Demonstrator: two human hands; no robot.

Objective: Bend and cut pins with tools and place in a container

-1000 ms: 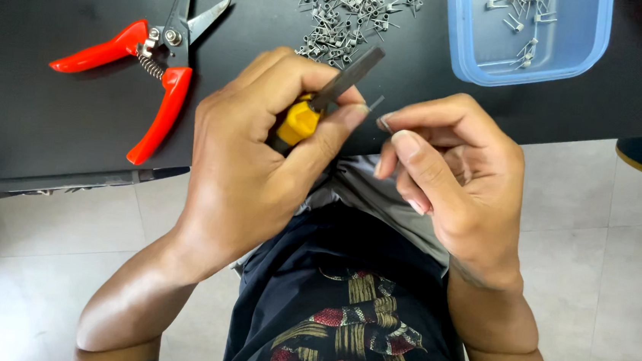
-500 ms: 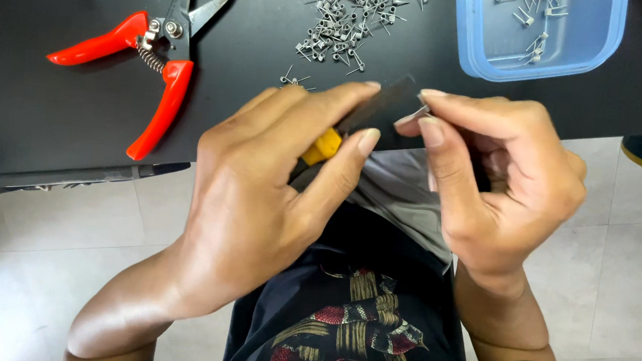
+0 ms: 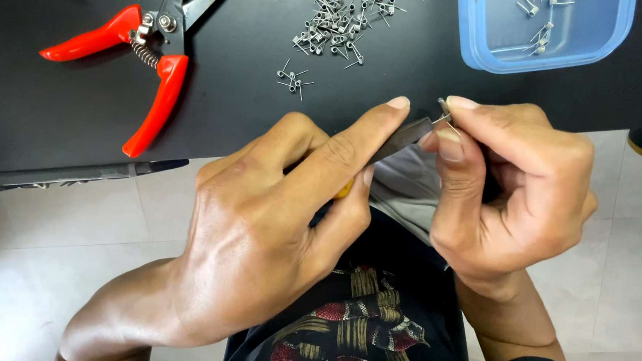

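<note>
Nearest the camera: dark shirt with a snake print (image 3: 354,343) at the bottom edge. Above it, left hand (image 3: 271,230) with fingers closed round a small plier-like tool (image 3: 399,137); yellow handle barely shows under the palm, dark tip pokes out toward the other hand. Right hand (image 3: 511,195) just beside it, thumb and forefinger pinched on a tiny metal spring piece (image 3: 444,114) that touches the tool tip. Both hands sit at the front edge of the black bench (image 3: 49,144), over pale tiled floor (image 3: 40,258). Further back on the bench: red-handled cutters (image 3: 143,63) to the left, jaws open. Heap of small metal spring parts (image 3: 342,14) at centre back, a few strays nearer. Blue plastic tray (image 3: 544,57) at right back, a few of the same parts inside.
</note>
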